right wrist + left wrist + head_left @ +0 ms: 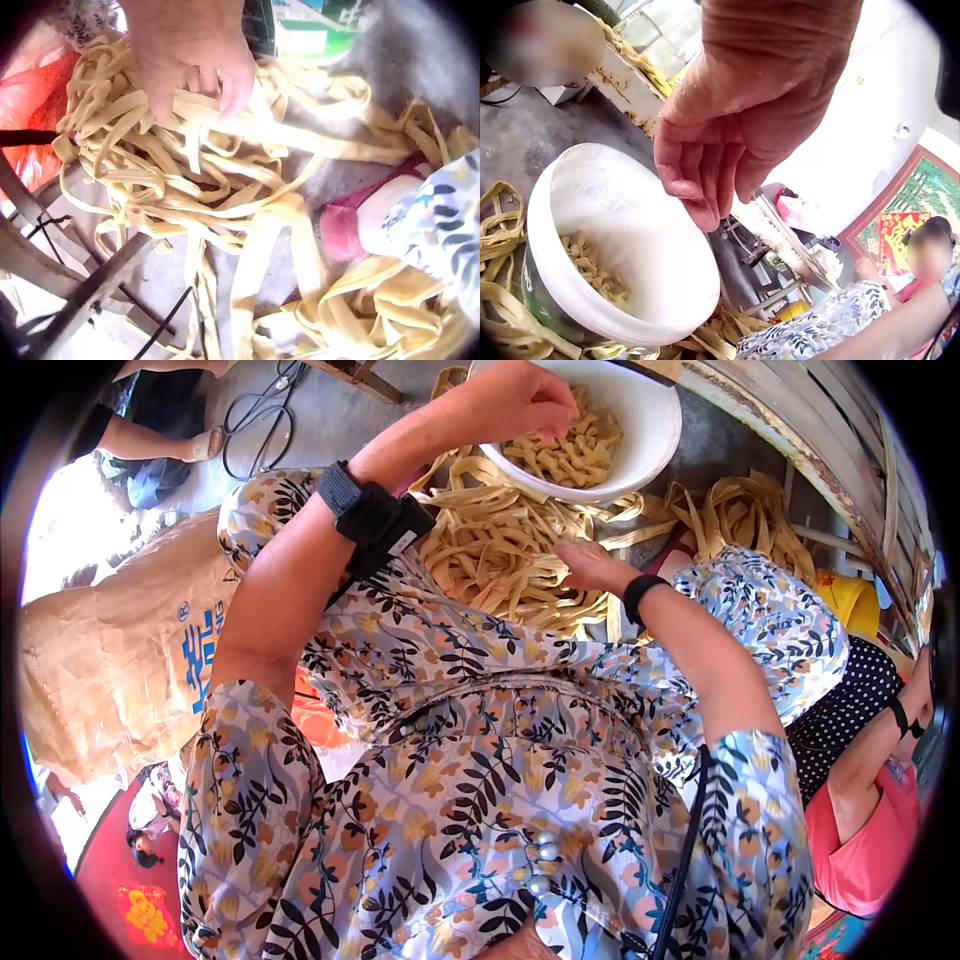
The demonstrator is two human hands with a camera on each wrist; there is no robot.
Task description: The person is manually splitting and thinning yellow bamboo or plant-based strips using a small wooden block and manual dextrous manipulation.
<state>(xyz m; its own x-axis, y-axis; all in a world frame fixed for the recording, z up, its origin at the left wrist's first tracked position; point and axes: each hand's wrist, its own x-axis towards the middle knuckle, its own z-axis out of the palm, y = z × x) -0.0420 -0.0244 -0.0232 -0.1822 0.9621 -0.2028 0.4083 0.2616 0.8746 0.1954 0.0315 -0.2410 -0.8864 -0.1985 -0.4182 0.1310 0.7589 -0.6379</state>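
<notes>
My left hand (525,405) hovers over the rim of a white bucket (650,435), fingers loosely bent and nothing between them. In the left wrist view the same hand (742,127) hangs above the bucket's mouth. Small yellowish pieces (570,450) lie in the bottom of the bucket. Beside it, long flat pale-yellow strips (490,560) form a tangled heap. My right hand (595,567) is at this heap. Seen from the right wrist, that hand (199,56) reaches down onto the strips (300,139), thumb and fingers spread apart over them.
More strips (755,520) are bunched at the right, near a yellow container (850,600). A brown paper sack (120,650) stands at the left. Dark cable (270,420) lies on the floor. A red shoe (343,232) rests among strips. Another person's arm (870,760) shows at the right.
</notes>
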